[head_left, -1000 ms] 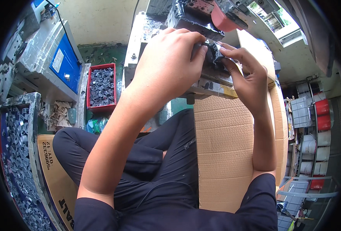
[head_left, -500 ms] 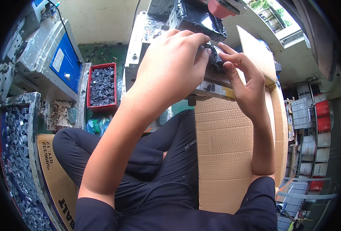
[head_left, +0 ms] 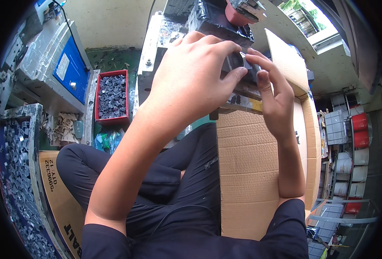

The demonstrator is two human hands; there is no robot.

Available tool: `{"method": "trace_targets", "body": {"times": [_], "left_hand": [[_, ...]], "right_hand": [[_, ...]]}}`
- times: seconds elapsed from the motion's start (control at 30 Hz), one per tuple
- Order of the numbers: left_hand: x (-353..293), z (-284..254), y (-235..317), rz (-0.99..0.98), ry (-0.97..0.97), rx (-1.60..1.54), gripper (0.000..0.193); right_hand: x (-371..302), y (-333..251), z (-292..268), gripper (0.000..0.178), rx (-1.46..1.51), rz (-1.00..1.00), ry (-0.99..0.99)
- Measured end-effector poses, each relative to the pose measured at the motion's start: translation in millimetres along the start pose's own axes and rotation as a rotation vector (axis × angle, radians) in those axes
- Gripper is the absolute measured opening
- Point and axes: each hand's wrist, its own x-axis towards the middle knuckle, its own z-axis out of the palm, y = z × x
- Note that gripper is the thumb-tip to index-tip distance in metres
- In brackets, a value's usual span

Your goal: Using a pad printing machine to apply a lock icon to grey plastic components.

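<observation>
My left hand (head_left: 199, 71) reaches up to the machine bench, fingers curled and thumb bent in. Between its thumb and fingertips is a small dark grey plastic piece (head_left: 235, 60) with a pale, shiny face; much of it is hidden. From the other side, my right hand (head_left: 278, 93) meets the same piece with bent index finger and thumb. Just beyond the hands sits a glossy black tray-like block (head_left: 208, 26) on the machine. Over it hangs a pinkish-red rubber pad (head_left: 237, 15).
A red bin (head_left: 96, 101) of small dark parts stands on the green floor. More such parts fill a long tray (head_left: 36, 129) at left. An open cardboard box (head_left: 247, 172) is beside my right arm. A blue-panelled machine (head_left: 72, 64) stands far left; stacked containers (head_left: 360, 138) line the right.
The pad has shifted left and lower over the black block. My left thumb has moved slightly right, and the small piece has turned between my hands.
</observation>
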Motion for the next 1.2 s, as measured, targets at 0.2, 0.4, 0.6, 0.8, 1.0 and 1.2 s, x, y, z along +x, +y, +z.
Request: {"method": "trace_targets", "body": {"times": [0.2, 0.4, 0.6, 0.8, 1.0, 1.2], "left_hand": [[0.2, 0.2, -0.2, -0.002, 0.022, 0.000, 0.040], [-0.7, -0.1, -0.8, 0.000, 0.020, -0.016, 0.041], [-1.7, -0.5, -3.0, 0.020, 0.032, -0.023, 0.045], [-2.1, 4.8, -4.8, 0.041, 0.094, -0.027, 0.045], [-2.2, 3.8, -6.2, 0.052, 0.088, -0.039, 0.043], [-1.5, 4.5, -5.3, 0.054, 0.073, -0.028, 0.041]], "right_hand": [[-7.7, -17.7, -10.1, 0.026, -0.228, -0.116, -0.008], [-17.1, -33.4, -11.3, 0.027, -0.391, -0.173, -0.024], [-19.5, -37.2, -5.1, 0.033, -0.485, -0.213, -0.028], [-21.1, -37.6, -3.6, 0.034, -0.510, -0.216, -0.034], [-21.6, -39.6, -1.0, 0.034, -0.520, -0.211, -0.040], [-21.7, -42.3, 0.0, 0.032, -0.538, -0.179, -0.051]]}}
